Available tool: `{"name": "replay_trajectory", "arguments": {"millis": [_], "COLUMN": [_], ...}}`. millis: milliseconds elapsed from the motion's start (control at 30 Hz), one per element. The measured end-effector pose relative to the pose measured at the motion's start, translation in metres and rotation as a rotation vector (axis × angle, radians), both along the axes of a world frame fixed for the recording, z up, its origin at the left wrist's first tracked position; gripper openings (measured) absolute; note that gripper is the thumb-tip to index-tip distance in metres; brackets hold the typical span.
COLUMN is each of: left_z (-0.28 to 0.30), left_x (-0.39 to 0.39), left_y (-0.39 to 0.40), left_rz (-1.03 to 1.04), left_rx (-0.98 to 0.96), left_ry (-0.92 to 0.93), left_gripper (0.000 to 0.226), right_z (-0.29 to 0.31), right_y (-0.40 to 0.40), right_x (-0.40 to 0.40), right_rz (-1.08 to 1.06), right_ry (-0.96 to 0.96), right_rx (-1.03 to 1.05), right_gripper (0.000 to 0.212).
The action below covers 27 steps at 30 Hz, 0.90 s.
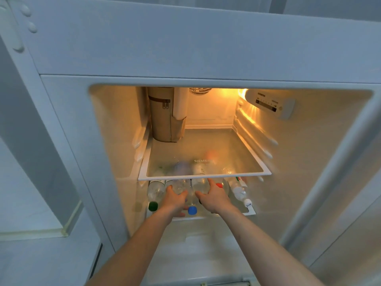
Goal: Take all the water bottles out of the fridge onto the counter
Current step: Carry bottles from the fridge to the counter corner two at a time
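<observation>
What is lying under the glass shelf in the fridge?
Under the glass shelf lie several water bottles; both hands cover the middle ones, so their count is unclear.

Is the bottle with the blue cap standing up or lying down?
Lying down. The blue-capped bottle lies on its side on the lower shelf, cap toward the camera.

glass shelf (pixel 206 150): "SIEMENS" printed in white near its front edge, last letters blurred | control panel (pixel 270 104) on the fridge's right inner wall: "SIEMENS" at its top left; small markings along the dark strip too small to read | bottle labels: blurred, unreadable
</observation>
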<state>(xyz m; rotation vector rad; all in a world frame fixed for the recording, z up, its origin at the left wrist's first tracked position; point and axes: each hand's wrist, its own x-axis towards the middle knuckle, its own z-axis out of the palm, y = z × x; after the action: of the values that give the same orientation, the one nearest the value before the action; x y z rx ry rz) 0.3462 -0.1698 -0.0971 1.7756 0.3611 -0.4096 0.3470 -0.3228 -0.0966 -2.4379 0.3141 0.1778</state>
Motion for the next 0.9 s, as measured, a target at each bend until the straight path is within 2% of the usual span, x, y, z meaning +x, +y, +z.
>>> {"name": "replay_trajectory", "arguments": {"millis": [233, 400, 567, 700, 833, 900], "left_z": [-0.003, 0.002, 0.015, 0.017, 0.017, 0.017], "left_x": [0.004, -0.004, -0.022, -0.041, -0.066, -0.082], "left_y": [-0.004, 0.001, 0.011, 0.022, 0.032, 0.038], "left_rz": [0.025, 0.066, 0.086, 0.064, 0.052, 0.017], "left_rx": [-0.052, -0.189, -0.287, -0.248, -0.183, -0.078], "left_ry": [0.0, 0.037, 0.048, 0.001, -0.068, -0.159], "left_gripper": [0.068, 0.058, 0.024, 0.026, 0.025, 0.031], "right_z": [0.004, 0.014, 0.017, 0.02, 0.022, 0.025], "right_y": [0.004, 0.006, 0.005, 0.001, -0.006, -0.008], "right_x": [0.003, -0.009, -0.026, -0.044, -0.063, -0.076], "right_rz": [-0.032, -0.068, -0.132, -0.179, -0.195, -0.186], "right_ry": [0.054, 0.104, 0.104, 0.098, 0.071, 0.051], "right_rx": [0.128, 0.372, 0.592, 0.737, 0.752, 0.733], "right_gripper": [0.085, 0.081, 0.07, 0.066, 0.062, 0.056]}}
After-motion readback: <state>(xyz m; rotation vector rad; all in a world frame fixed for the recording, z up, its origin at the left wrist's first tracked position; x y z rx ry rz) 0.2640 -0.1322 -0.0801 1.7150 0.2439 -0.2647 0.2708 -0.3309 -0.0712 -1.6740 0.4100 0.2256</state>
